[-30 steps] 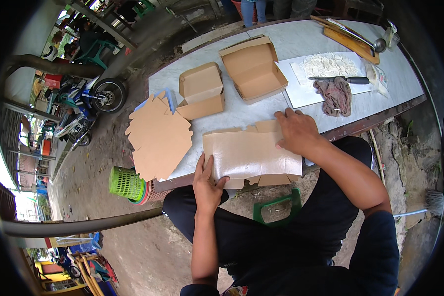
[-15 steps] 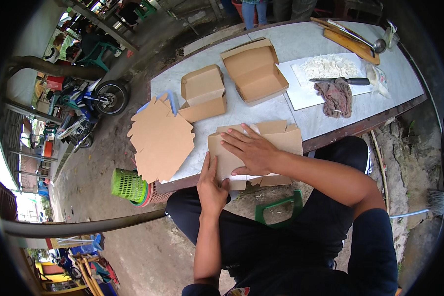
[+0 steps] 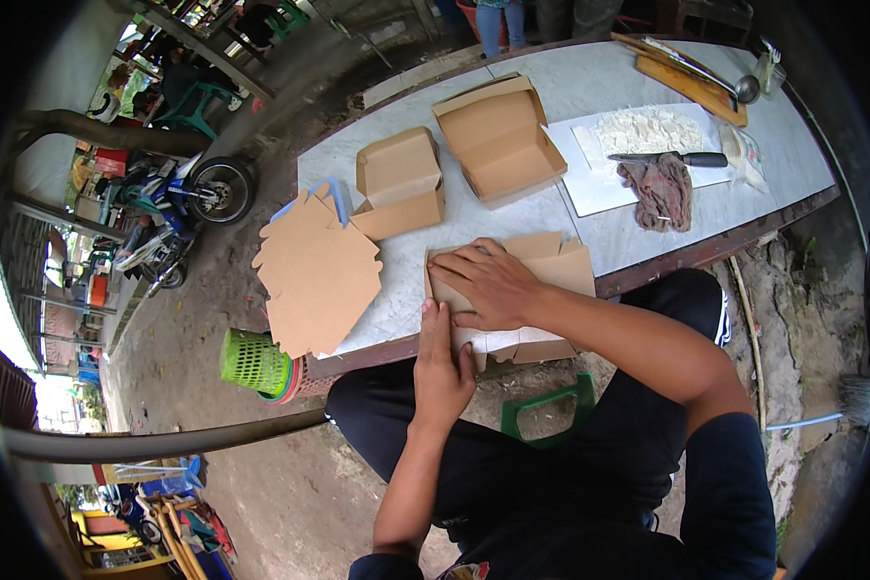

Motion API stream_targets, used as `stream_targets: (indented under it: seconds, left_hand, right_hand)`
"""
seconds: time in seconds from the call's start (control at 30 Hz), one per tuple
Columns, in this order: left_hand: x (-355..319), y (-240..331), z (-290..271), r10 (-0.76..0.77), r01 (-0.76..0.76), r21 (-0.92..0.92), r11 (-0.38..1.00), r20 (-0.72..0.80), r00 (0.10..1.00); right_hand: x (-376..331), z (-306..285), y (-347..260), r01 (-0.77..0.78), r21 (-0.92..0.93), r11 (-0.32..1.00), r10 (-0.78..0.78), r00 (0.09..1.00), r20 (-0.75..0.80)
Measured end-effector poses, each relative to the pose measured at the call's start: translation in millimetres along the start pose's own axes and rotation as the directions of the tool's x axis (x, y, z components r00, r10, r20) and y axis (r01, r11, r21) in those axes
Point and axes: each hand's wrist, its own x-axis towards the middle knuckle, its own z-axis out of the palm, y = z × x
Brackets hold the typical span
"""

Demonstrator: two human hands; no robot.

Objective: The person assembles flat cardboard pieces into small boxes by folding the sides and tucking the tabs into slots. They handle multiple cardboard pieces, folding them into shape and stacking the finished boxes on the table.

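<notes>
A flat brown cardboard box blank [image 3: 551, 266] lies at the near edge of the grey table [image 3: 551, 58], partly folded. My right hand [image 3: 488, 282] presses flat on its left part, fingers spread. My left hand [image 3: 442, 362] rests against the blank's near-left edge, fingers straight and together, pointing away from me. A stack of unfolded cardboard blanks [image 3: 319, 271] lies to the left, overhanging the table's edge. Two folded open boxes, a small one [image 3: 396, 184] and a larger one [image 3: 501, 135], stand behind the blank.
A white cutting sheet [image 3: 599, 184] holds pale shredded food [image 3: 648, 129], a black-handled knife [image 3: 672, 158] and a brown rag [image 3: 659, 191]. A wooden board and ladle [image 3: 706, 77] lie at the far right. Green baskets [image 3: 253, 362] and a green stool [image 3: 551, 411] sit below; a motorbike [image 3: 188, 208] stands left.
My right hand has moved from the blank's far-right corner across to its left part and now presses there. The blank's right flaps have come up slightly. My left hand stays at the near-left edge.
</notes>
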Motion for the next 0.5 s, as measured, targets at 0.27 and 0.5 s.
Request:
stream_targets:
  seconds: [0.27, 0.5]
  left_hand:
    - [-3.7, 6.7, 13.3, 0.022, -0.038, 0.253, 0.967, 0.065, 0.998]
    - [-8.0, -2.6, 21.0, 0.021, -0.062, 0.335, 0.940, 0.125, 0.992]
  right_hand:
    - [10.1, 24.5, 0.5, -0.070, 0.137, 0.988, 0.096, 0.977, -0.191]
    - [2.9, 22.5, -6.1, 0.140, -0.040, 0.989, -0.140, 0.990, -0.003]
